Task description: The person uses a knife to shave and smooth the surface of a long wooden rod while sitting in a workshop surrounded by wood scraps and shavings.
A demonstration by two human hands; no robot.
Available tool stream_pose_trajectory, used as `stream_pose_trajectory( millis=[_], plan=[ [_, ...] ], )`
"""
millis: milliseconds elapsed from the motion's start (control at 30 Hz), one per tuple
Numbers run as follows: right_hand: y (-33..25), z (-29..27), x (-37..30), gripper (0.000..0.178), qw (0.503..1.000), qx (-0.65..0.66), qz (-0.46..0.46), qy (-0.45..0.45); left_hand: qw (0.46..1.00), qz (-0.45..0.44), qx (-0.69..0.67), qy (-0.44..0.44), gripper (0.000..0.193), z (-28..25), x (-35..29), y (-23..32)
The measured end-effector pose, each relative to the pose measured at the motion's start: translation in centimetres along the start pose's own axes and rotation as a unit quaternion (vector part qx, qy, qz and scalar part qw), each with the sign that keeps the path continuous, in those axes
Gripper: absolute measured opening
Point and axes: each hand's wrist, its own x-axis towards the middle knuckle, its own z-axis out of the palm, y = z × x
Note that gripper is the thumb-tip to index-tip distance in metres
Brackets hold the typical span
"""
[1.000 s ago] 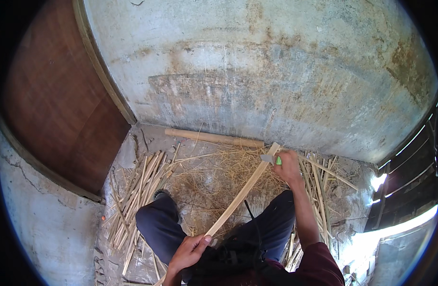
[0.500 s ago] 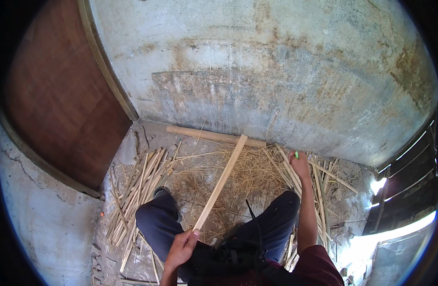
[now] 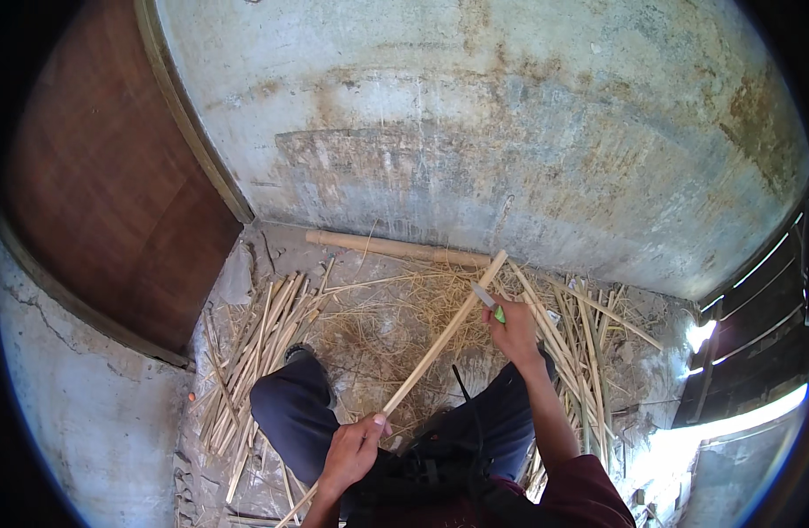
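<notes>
A long pale bamboo strip [image 3: 439, 345] slants up and to the right, away from my body. My left hand [image 3: 355, 452] is closed around its near part, and a length of it passes down below my wrist. My right hand [image 3: 513, 329] grips a knife [image 3: 485, 297] by its green handle. The knife's blade lies against or just beside the strip's far part; whether it touches I cannot tell. Thin shavings [image 3: 475, 322] lie on the floor beneath the strip.
Several bamboo strips are heaped at the left [image 3: 255, 370], with another heap [image 3: 589, 352] at the right. A thick bamboo pole [image 3: 378, 247] lies along the foot of the stained wall [image 3: 404, 150]. A brown door [image 3: 114, 176] stands at the left. My bent legs frame the floor between them.
My right hand has come inward from the right, bringing the knife to the strip. The strip's far end has swung to the right, and my left hand has shifted slightly right.
</notes>
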Motion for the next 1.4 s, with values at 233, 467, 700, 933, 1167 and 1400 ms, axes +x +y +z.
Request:
stream_pose_trajectory(
  millis=[233,467,700,933,1167,1400],
  plan=[
    [-1.5,-0.2,-0.4,0.020,0.998,-0.040,-0.047,0.023,0.999,0.014,0.014,0.034,0.036,0.0,0.1,0.3],
    [-1.9,-0.9,-0.5,0.033,0.993,-0.076,-0.084,0.030,0.998,0.050,0.024,-0.021,0.036,-0.7,0.1,-0.7],
    [-1.8,-1.3,-0.5,0.034,0.994,-0.059,-0.094,0.023,0.977,0.080,0.199,0.015,0.028,1.0,-0.9,-0.1],
    [-1.5,0.2,-1.1,0.019,0.994,-0.063,-0.088,0.016,0.972,0.080,0.223,0.002,0.028,1.1,-1.2,0.8],
    [-3.0,1.7,-2.6,0.013,0.989,-0.109,-0.086,-0.047,0.977,0.060,0.204,0.012,0.029,2.1,-0.9,1.5],
    [-5.5,3.9,-6.0,0.023,0.984,-0.072,-0.127,-0.103,0.989,0.067,0.133,0.000,0.030,2.4,1.2,1.8]
  ],
)
